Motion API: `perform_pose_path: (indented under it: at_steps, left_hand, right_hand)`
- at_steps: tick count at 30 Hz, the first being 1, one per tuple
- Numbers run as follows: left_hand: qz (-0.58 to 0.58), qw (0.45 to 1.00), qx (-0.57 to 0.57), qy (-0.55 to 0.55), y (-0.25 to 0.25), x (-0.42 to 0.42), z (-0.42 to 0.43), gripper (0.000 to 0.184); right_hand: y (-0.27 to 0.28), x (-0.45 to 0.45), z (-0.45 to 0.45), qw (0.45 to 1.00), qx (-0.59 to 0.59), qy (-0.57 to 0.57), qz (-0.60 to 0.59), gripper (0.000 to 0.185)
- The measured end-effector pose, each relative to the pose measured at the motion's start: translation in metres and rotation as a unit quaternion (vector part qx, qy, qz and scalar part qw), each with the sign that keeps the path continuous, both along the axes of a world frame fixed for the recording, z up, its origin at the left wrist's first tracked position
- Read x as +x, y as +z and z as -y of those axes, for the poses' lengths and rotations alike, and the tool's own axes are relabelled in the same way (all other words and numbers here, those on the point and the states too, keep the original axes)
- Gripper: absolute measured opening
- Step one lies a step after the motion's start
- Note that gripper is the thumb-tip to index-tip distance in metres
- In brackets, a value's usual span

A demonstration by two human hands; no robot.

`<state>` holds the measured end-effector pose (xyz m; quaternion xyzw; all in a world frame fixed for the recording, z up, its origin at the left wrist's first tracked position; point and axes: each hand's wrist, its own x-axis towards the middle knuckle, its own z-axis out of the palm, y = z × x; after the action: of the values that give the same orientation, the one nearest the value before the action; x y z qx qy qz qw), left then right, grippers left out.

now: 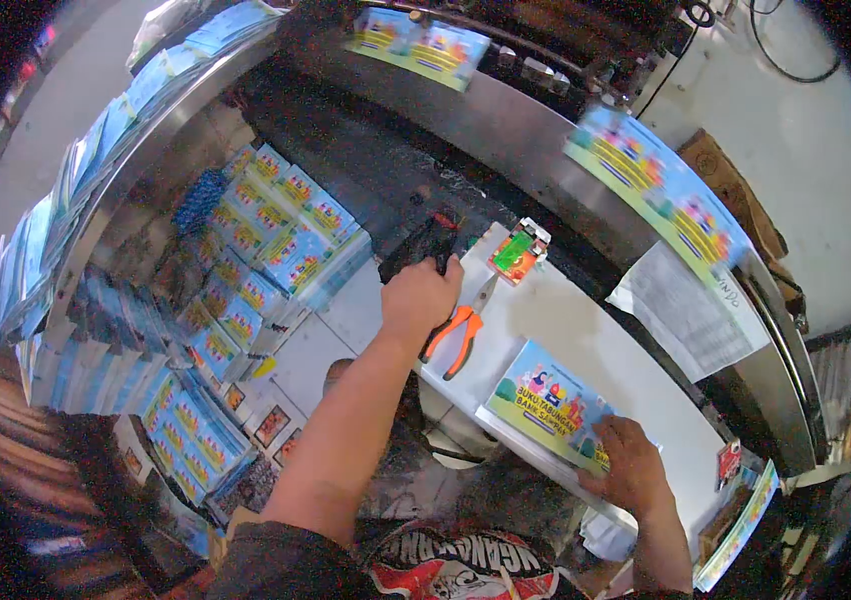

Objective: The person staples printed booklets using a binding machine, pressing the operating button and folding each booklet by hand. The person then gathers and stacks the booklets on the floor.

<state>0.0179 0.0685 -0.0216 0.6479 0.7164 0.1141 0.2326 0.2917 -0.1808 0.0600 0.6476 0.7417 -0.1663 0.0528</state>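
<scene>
My left hand [422, 296] reaches forward past the table's left end. Its fingers are closed around the near side of a black object [424, 252], whose kind I cannot make out. My right hand [629, 463] grips the right end of a booklet [546, 395] with a blue and green cartoon cover, reading "Buku Tabungan". The booklet lies along the front edge of the white table [586, 320], apparently on other sheets. Pliers [464, 330] with orange and black handles lie near my left wrist, jaws pointing away. Behind them sits a small green and orange box [520, 252].
Stacks of printed booklets [296, 220] stand on the floor at the left. More booklets [86, 190] line a metal rail there. Along the back metal bar are printed covers [656, 185] and a hanging paper sheet [691, 310]. Cardboard [731, 190] leans behind it.
</scene>
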Motion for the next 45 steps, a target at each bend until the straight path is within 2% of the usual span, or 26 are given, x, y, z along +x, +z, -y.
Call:
perform_pose_path:
  at_steps: [2, 3, 5, 6, 10, 11, 13, 14, 16, 18, 20, 22, 24, 26, 28, 29, 32, 34, 38, 40, 45]
  left_hand:
    - [0.004, 1.000, -0.007, 0.003, 0.001, -0.001, 0.000, 0.060]
    - [0.002, 1.000, -0.007, -0.002, 0.001, -0.001, 0.000, 0.060]
    - [0.002, 1.000, -0.008, -0.005, 0.002, -0.003, 0.000, 0.060]
    - [0.002, 1.000, -0.013, -0.006, 0.004, -0.003, 0.000, 0.060]
    - [-0.001, 0.999, -0.031, -0.010, 0.000, -0.002, -0.002, 0.060]
    - [0.000, 1.000, -0.029, -0.009, 0.002, -0.002, -0.003, 0.060]
    - [0.003, 0.999, -0.032, -0.015, 0.003, -0.003, -0.002, 0.060]
    - [0.002, 0.999, -0.031, -0.015, 0.002, -0.003, -0.002, 0.060]
    - [0.000, 1.000, -0.009, -0.009, -0.005, -0.001, -0.002, 0.061]
    - [-0.001, 1.000, -0.017, -0.014, -0.006, -0.001, -0.003, 0.061]
    - [-0.004, 1.000, -0.023, -0.015, -0.001, -0.003, -0.002, 0.061]
    - [-0.002, 1.000, -0.019, -0.018, 0.010, -0.003, 0.003, 0.061]
    - [-0.008, 1.000, -0.019, -0.019, 0.008, -0.003, 0.001, 0.060]
    - [-0.014, 0.999, -0.022, -0.021, 0.006, -0.004, 0.001, 0.060]
    - [-0.005, 1.000, -0.008, -0.020, 0.005, -0.003, 0.001, 0.060]
    - [-0.005, 1.000, -0.009, -0.022, 0.005, -0.002, 0.000, 0.060]
    - [-0.003, 0.999, -0.035, -0.015, 0.005, -0.002, -0.001, 0.060]
    - [0.003, 1.000, -0.015, -0.015, 0.006, -0.002, 0.000, 0.060]
    - [-0.002, 1.000, -0.023, -0.013, 0.003, -0.002, -0.002, 0.060]
    - [-0.008, 0.999, -0.030, -0.012, 0.005, -0.001, -0.001, 0.061]
    - [-0.008, 0.999, -0.039, -0.019, 0.006, -0.002, -0.002, 0.062]
  right_hand:
    - [0.012, -0.002, -0.001, 0.999, 0.008, 0.027, -0.042, 0.054]
    - [0.015, -0.001, -0.002, 0.999, 0.008, 0.029, -0.041, 0.054]
    - [0.022, 0.004, -0.005, 0.991, -0.069, -0.087, -0.070, 0.035]
    - [0.026, 0.007, -0.007, 0.994, 0.053, -0.073, -0.064, 0.025]
    - [0.063, 0.072, -0.028, 0.981, 0.109, -0.162, 0.018, 0.033]
    - [0.070, 0.096, -0.033, 0.942, 0.214, -0.251, -0.054, 0.032]
    - [0.101, 0.136, -0.045, 0.876, 0.386, -0.288, 0.003, 0.034]
    - [0.125, 0.146, -0.055, 0.851, 0.450, -0.237, 0.130, 0.038]
    - [0.155, 0.133, -0.095, 0.815, 0.558, -0.129, 0.088, 0.045]
    - [0.145, 0.143, -0.132, 0.822, 0.545, -0.156, -0.050, 0.046]
    - [0.108, 0.155, -0.159, 0.836, 0.536, -0.080, 0.089, 0.061]
    - [0.062, 0.157, -0.176, 0.905, 0.407, -0.104, 0.071, 0.055]
    - [0.046, 0.117, -0.165, 0.895, 0.404, -0.031, 0.186, 0.041]
    - [0.032, 0.107, -0.145, 0.931, 0.314, -0.151, 0.109, 0.028]
    - [0.024, 0.091, -0.118, 0.947, 0.299, -0.108, 0.054, 0.021]
    - [0.019, 0.081, -0.100, 0.962, 0.241, -0.125, 0.042, 0.022]
    - [0.016, 0.030, -0.049, 0.989, 0.057, -0.123, -0.052, 0.035]
    - [0.020, 0.003, -0.027, 0.999, 0.017, -0.040, -0.016, 0.053]
    - [-0.004, -0.003, -0.009, 1.000, 0.015, -0.014, 0.009, 0.063]
    - [-0.011, 0.004, -0.007, 0.997, -0.013, -0.067, -0.036, 0.070]
    - [0.001, -0.009, -0.009, 0.999, -0.019, -0.044, -0.008, 0.077]
